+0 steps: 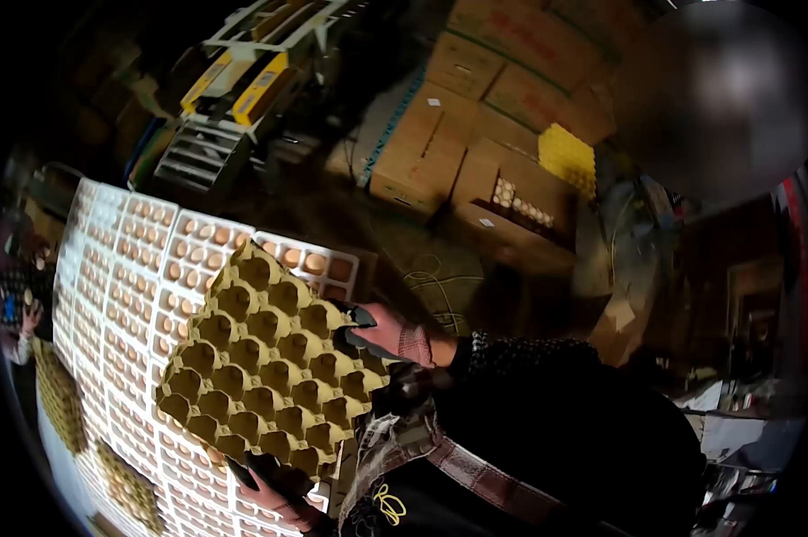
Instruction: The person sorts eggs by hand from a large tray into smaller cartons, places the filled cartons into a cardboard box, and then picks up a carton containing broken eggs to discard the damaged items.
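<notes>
An empty brown pulp egg tray (274, 367) is held tilted over the white trays of brown eggs (135, 295). My right hand (381, 333), in a pink and dark glove, is closed on the tray's right edge. At the lower edge, my left hand (274, 497) in a similar glove grips the tray, its fingertips partly hidden beneath it. Eggs show in the white trays past the tray's upper edge.
Stacked cardboard boxes (431, 143) stand ahead, one open box (520, 210) holding eggs near a yellow tray (567, 159). A metal roller rack (202, 152) stands upper left. Another person's hand (31, 318) shows at far left, near more pulp trays (57, 394).
</notes>
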`<state>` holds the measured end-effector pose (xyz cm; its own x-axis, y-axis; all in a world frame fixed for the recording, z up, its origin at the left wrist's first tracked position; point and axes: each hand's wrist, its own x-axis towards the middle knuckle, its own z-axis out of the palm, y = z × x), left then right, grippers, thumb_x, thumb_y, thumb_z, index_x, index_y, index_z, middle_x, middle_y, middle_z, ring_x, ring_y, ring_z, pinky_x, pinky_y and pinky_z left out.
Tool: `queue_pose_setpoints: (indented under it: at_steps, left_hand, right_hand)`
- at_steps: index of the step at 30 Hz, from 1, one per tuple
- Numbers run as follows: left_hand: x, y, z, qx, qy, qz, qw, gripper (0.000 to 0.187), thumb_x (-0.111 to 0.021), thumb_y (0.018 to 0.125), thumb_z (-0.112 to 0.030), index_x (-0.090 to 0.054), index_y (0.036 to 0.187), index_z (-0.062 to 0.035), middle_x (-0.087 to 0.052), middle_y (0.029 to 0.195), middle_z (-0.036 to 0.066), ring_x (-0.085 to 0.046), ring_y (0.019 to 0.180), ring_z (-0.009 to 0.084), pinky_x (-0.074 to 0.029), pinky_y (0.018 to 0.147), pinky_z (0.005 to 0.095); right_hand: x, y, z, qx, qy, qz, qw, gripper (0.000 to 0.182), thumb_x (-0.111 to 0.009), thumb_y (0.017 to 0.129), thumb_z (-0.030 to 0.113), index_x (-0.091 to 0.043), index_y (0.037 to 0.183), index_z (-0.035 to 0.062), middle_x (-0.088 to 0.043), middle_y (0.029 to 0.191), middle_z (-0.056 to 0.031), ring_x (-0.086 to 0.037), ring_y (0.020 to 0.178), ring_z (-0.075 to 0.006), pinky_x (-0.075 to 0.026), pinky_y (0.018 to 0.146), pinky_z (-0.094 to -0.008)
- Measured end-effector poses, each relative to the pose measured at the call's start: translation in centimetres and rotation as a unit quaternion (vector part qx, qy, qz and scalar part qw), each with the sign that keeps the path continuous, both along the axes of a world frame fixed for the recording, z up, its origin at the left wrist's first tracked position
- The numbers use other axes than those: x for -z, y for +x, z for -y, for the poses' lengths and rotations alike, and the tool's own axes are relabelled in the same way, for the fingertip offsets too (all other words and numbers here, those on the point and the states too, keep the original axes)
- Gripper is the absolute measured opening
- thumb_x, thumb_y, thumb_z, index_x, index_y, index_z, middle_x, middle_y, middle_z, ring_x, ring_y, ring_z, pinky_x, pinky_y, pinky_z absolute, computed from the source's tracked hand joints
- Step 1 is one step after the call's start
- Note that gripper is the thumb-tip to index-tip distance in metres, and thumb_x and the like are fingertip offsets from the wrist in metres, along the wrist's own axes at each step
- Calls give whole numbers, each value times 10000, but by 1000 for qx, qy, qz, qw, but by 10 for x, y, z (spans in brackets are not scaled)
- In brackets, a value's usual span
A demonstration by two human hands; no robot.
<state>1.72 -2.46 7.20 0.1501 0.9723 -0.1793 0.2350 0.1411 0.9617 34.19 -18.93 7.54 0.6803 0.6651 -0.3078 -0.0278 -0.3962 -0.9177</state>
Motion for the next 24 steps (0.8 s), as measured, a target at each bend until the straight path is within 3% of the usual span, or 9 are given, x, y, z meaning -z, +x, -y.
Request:
queue_pose_setpoints:
  at_steps: [5, 7, 10, 13, 16, 19, 20, 21, 24]
  left_hand:
    - [-13, 16, -28, 45, -41, 72, 996, 504, -578, 940, -194, -437, 1362, 43, -627, 859, 114, -587, 692, 182, -496, 623, 290]
    - [-20, 11, -24, 56, -109, 51, 991, 477, -527, 969, -199, -433, 1369, 42, -640, 1023, 156, -624, 902, 231, -515, 768, 325]
    - [-23, -17, -37, 148, 33, -111, 982, 471, -411, 1014, -246, -412, 1391, 37, -496, 1353, 168, -448, 1263, 254, -351, 1048, 349]
    - [-56, -11, -60, 163, -5, 81, 983, 498, -373, 1017, -289, -392, 1415, 9, -470, 1396, 166, -452, 1285, 274, -320, 1094, 369]
    - [-54, -17, -64, 147, -103, 57, 982, 526, -410, 995, -360, -422, 1405, -31, -512, 1348, 160, -574, 1131, 310, -459, 946, 398]
    - [-5, -42, -93, 247, -116, 102, 957, 505, -444, 993, -343, -454, 1385, -26, -559, 1285, 148, -589, 1102, 277, -475, 919, 359]
    - [1, -40, -95, 283, -104, 85, 950, 501, -455, 991, -339, -459, 1381, -24, -564, 1278, 149, -591, 1098, 267, -474, 921, 353]
    - [-30, 19, -81, 293, -89, 31, 952, 498, -467, 989, -335, -464, 1378, -23, -570, 1271, 150, -594, 1093, 257, -472, 923, 348]
    - [-41, 67, -71, 357, -103, 37, 928, 483, -467, 991, -312, -453, 1382, -29, -582, 1253, 133, -596, 1083, 248, -465, 929, 358]
  right_hand:
    - [7, -23, 7, 116, 22, 64, 991, 395, -732, 785, 178, -617, 1119, 1, -680, 1005, -156, -637, 934, -238, -496, 839, -349]
    - [13, -23, 7, 120, -33, 139, 982, 381, -754, 761, 194, -639, 1066, -3, -681, 936, -164, -643, 867, -239, -509, 780, -369]
    - [45, -17, 8, 94, 165, -176, 966, 170, -672, 861, 137, -678, 971, 7, -696, 852, -47, -617, 731, -115, -514, 667, -284]
    - [49, -50, 8, 128, 202, -280, 930, 202, -682, 856, 122, -671, 1018, 1, -694, 892, -30, -636, 740, -121, -507, 680, -247]
    - [19, -93, 48, 142, 207, 231, 940, 323, -524, 924, 208, -584, 1150, -13, -601, 1149, -124, -562, 1063, -248, -428, 921, -345]
    - [-8, -134, 80, 192, -35, 225, 955, 354, -502, 941, 128, -498, 1276, 15, -562, 1220, -123, -536, 1137, -259, -402, 1017, -355]
    - [33, -146, 94, 379, 204, -1, 903, 344, -515, 942, 137, -505, 1266, 25, -576, 1187, -99, -557, 1101, -239, -425, 996, -345]
    - [46, -87, 111, 493, 416, -260, 718, 334, -528, 942, 146, -512, 1256, 34, -589, 1154, -74, -578, 1064, -219, -449, 976, -335]
    - [74, -71, 172, 507, 384, -134, 760, 280, -536, 943, 198, -572, 1180, 53, -619, 1116, -58, -593, 1055, -199, -487, 946, -339]
